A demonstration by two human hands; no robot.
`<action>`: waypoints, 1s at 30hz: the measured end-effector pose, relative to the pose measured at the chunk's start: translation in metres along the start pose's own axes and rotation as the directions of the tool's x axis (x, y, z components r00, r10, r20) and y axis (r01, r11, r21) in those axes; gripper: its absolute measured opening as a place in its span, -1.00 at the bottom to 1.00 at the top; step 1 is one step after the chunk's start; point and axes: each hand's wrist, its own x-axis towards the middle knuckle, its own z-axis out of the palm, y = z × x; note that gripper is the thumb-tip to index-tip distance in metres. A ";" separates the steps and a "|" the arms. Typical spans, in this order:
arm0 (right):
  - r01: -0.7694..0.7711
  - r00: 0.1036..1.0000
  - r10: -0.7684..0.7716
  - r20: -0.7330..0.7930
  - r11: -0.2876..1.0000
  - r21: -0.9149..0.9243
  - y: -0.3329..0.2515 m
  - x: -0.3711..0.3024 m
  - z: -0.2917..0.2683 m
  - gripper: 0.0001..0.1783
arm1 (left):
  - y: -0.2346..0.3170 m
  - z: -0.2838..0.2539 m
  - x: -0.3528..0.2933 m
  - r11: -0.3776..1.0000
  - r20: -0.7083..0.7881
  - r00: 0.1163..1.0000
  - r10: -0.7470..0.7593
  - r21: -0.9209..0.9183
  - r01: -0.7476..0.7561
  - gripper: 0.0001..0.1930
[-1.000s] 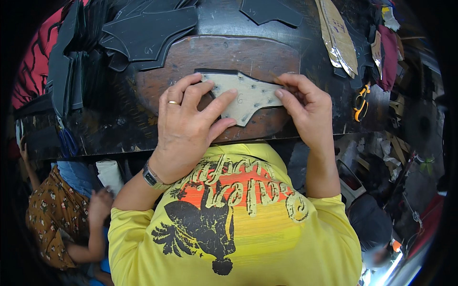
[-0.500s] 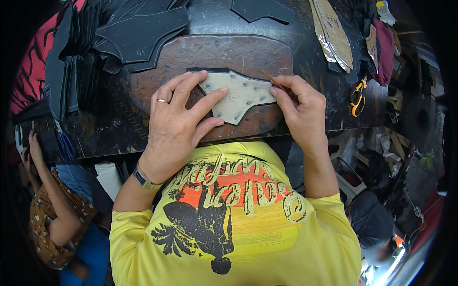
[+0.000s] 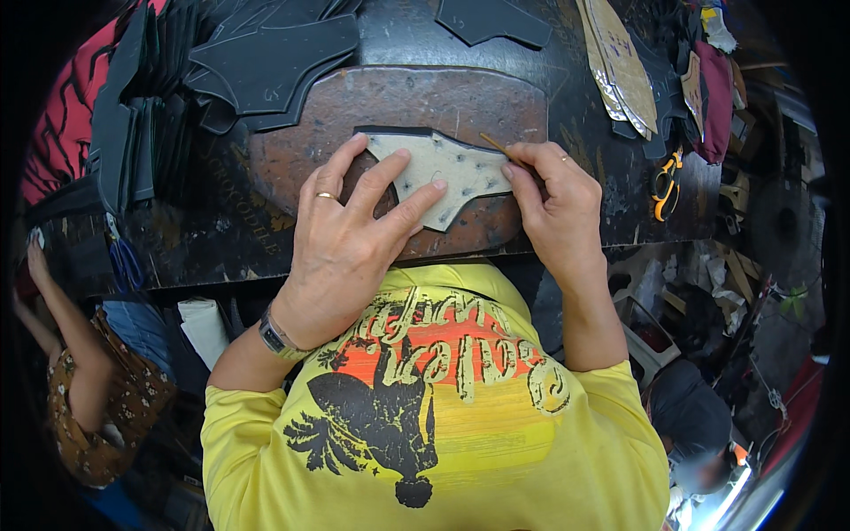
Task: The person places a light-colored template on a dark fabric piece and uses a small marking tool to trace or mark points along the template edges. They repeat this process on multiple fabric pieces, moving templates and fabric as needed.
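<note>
A pale grey pattern template (image 3: 426,165) with dark spots lies on a slightly larger black leather-like piece (image 3: 395,131), whose edge shows around it. My left hand (image 3: 356,226) rests on the template, fingers spread and fingertips pressing its left part. At the template's right end, my right hand (image 3: 558,195) pinches a thin yellow-brown stick (image 3: 493,142), pencil-like, between thumb and fingers. The stick slants up and left along the upper right edge. Beneath everything sits a worn reddish-brown board (image 3: 310,106).
Stacks of black cut pieces (image 3: 274,66) lie at the far left, another black piece (image 3: 496,19) at the back. Brown card templates (image 3: 620,62) and orange-handled scissors (image 3: 666,188) are at the right. Blue-handled scissors (image 3: 126,261) hang near the left edge. Another person's arm (image 3: 53,283) is at far left.
My left hand has shifted a little right on the template, its fingers respread. The right hand's fingers have adjusted around the stick. The other person's arm has moved left.
</note>
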 end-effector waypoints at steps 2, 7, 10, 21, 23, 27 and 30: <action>-0.008 1.000 0.008 0.016 1.000 0.010 0.003 0.001 -0.001 -0.87 | 0.001 -0.001 0.001 1.000 -0.002 1.000 -0.007 0.002 0.007 -0.45; -0.214 0.971 0.238 -0.016 0.901 0.377 0.014 0.009 -0.015 -0.91 | 0.003 -0.005 0.005 1.000 0.002 1.000 -0.018 -0.007 0.018 -0.47; -0.049 0.973 0.136 -0.185 0.910 0.412 0.012 0.006 -0.026 -0.85 | 0.004 -0.006 0.007 1.000 0.009 1.000 -0.022 0.000 0.022 -0.47; -0.093 0.991 0.131 -0.026 0.813 0.575 0.012 -0.015 -0.005 -0.82 | 0.003 -0.007 0.007 1.000 0.012 1.000 -0.029 0.008 0.029 -0.51; -0.116 0.991 0.135 -0.010 0.886 0.449 0.014 -0.014 -0.005 -0.83 | 0.002 -0.007 0.007 1.000 0.016 1.000 -0.023 -0.003 0.023 -0.51; -0.150 0.985 0.169 -0.033 0.935 0.323 0.010 -0.015 0.003 -0.85 | 0.000 -0.008 0.008 1.000 0.018 1.000 -0.015 -0.003 0.015 -0.50; 0.248 0.956 -0.248 -0.156 0.969 -0.020 0.013 -0.011 0.010 -0.91 | 0.002 -0.009 0.009 1.000 0.024 1.000 -0.014 -0.002 0.014 -0.49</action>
